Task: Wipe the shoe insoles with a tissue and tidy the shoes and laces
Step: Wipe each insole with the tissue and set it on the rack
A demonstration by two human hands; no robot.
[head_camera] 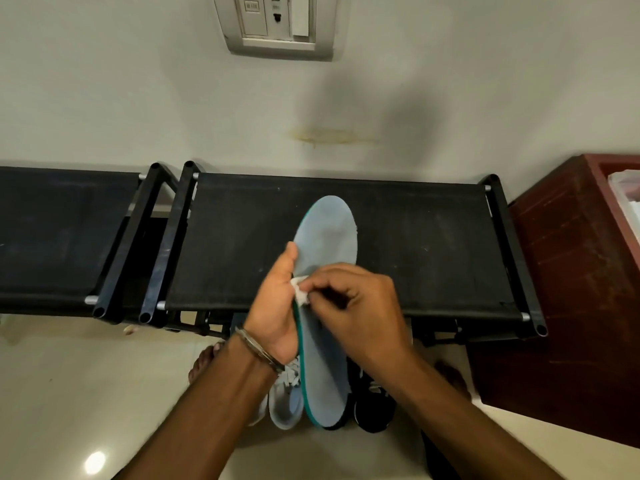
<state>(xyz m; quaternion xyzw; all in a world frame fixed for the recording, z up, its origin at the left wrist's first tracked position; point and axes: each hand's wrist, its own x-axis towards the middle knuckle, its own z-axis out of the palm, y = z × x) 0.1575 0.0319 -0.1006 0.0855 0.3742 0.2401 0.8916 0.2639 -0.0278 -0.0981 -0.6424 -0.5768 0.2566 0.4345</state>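
Two hands work: your left hand (277,306) grips the insole (325,306), right hand (360,306) pinching tissue (300,289) mid-wipe; next, stroke toward the far toe.

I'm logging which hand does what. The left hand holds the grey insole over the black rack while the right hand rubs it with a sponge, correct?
Not quite: the right hand rubs with a small white tissue, not a sponge. The head view shows it. The rest stands: the left hand holds the grey insole over the black rack.

Pale blue insole (327,237) edged in teal; white tissue (300,289); black fabric rack (415,244); dark red cabinet (568,271); cream floor (69,393).
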